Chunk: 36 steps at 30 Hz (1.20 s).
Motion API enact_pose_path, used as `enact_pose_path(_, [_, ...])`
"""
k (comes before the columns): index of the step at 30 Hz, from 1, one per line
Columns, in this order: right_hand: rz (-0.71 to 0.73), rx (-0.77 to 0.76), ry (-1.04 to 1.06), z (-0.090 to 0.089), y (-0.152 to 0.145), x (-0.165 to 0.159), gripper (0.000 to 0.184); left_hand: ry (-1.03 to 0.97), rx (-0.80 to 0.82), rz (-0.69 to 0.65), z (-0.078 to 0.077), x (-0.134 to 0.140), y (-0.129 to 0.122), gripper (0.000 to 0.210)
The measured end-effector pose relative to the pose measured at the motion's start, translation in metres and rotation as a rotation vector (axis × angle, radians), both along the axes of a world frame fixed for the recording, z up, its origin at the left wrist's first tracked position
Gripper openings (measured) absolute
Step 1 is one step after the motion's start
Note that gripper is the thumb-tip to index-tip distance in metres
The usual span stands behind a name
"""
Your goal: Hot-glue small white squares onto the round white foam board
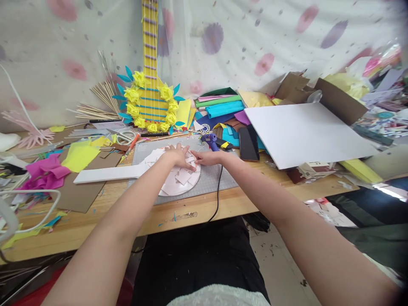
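Magenta fabric: lying crumpled at the left end of the bench, beside a brown cardboard sheet.
Yellow sheet: resting partly over the upper part of that cardboard.
White form: lying flat, its long neck pointing left across the cardboard, its round body resting on the grey cutting mat near the bench's middle.
Scissors: lying behind the neck, just left of the mat.
Yellow stringed model: standing upright at the rear, its body carrying a ring of yellow flowers with blue leaves outside it.
Left hand: reaching over the round body, palm down, fingers spread on the paper pieces covering it.
Right hand: holding its fingertips at the body's right rim, close to the left hand; whether they are pinching anything cannot be told.
Glue gun: lying just behind the right hand.
Phone: lying right of the glue gun.
White board: lying tilted at the right, beside brown cardboard flaps.
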State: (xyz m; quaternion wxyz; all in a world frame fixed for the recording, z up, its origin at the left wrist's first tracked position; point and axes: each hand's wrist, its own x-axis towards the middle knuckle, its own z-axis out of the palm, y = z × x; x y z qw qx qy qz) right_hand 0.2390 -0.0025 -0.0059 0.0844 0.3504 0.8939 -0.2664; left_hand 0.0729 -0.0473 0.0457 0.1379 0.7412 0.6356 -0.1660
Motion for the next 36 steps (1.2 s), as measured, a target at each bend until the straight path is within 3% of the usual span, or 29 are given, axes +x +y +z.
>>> enact_pose_path(4, [-0.037,0.002,-0.03,0.005,-0.004,-0.003,0.07,-0.113,0.091,-0.055,0.012,-0.027,0.013,0.081])
enact_pose_path(6, [-0.048,-0.009,-0.05,0.008,-0.006,-0.004,0.068,-0.083,0.163,-0.015,0.017,-0.042,0.018,0.066])
enact_pose_path(9, [-0.052,-0.016,-0.062,0.011,-0.007,-0.004,0.068,-0.025,0.181,0.016,0.018,-0.061,0.019,0.062])
enact_pose_path(14, [-0.043,-0.03,0.006,0.007,-0.003,-0.001,0.065,-0.033,0.177,0.014,0.005,-0.076,0.011,0.055])
enact_pose_path(19, [-0.04,-0.022,0.05,0.003,0.0,0.0,0.064,-0.027,0.174,0.034,0.0,-0.078,0.004,0.064])
enact_pose_path(23, [-0.077,-0.06,0.017,0.011,-0.006,-0.002,0.066,0.034,0.156,0.004,0.001,-0.076,0.004,0.073])
enact_pose_path(29, [-0.093,-0.088,-0.074,0.023,-0.015,-0.006,0.069,0.127,0.139,-0.039,0.001,-0.071,0.005,0.075])
enact_pose_path(36, [-0.062,-0.026,-0.088,0.02,-0.012,-0.006,0.068,0.05,0.125,0.019,0.003,-0.071,0.007,0.07])
